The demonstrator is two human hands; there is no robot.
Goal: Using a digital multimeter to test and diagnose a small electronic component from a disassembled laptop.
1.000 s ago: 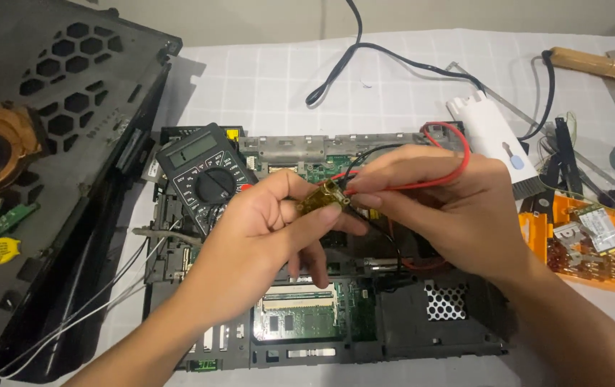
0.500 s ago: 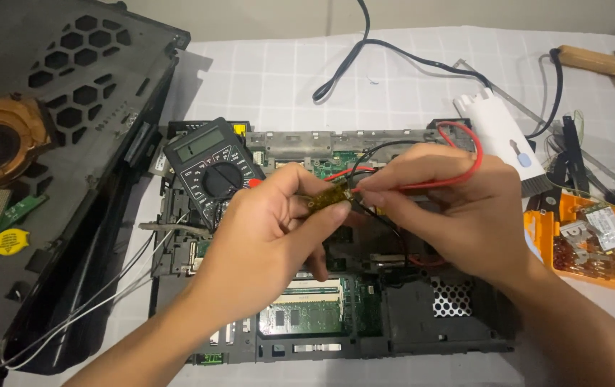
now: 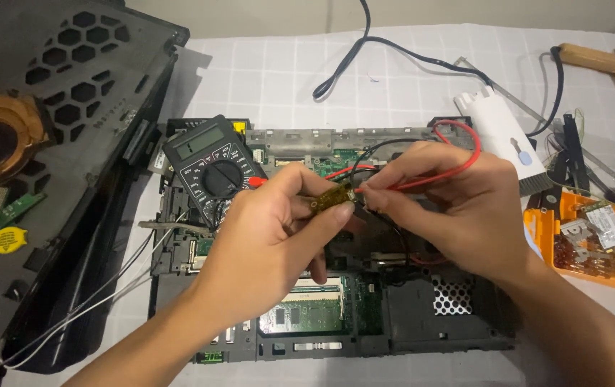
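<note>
1. While the left hand [image 3: 271, 236] pinches a small amber component [image 3: 332, 199] between thumb and forefinger, the piece sits at frame centre, above the opened laptop chassis [image 3: 322, 322].
2. Risk: the component is small and held by its edges only; any sideways push from the probe could twist it out of the pinch and drop it into the chassis.
3. Risk: the red probe lead [image 3: 429, 175] loops over the right hand [image 3: 458, 215]; a snag could drag the tip off its contact point, or onto exposed circuitry below.
4. Left hand pose: wrist low, fingers closed on the component, remaining fingers curled under.
5. Right hand pose: fingers shut around the probe in a pen grip, tip meeting the component's right end.
6. Reference: the black multimeter [image 3: 214, 168] lies tilted at upper left of the chassis on the tabletop [image 3: 264, 72].
</note>
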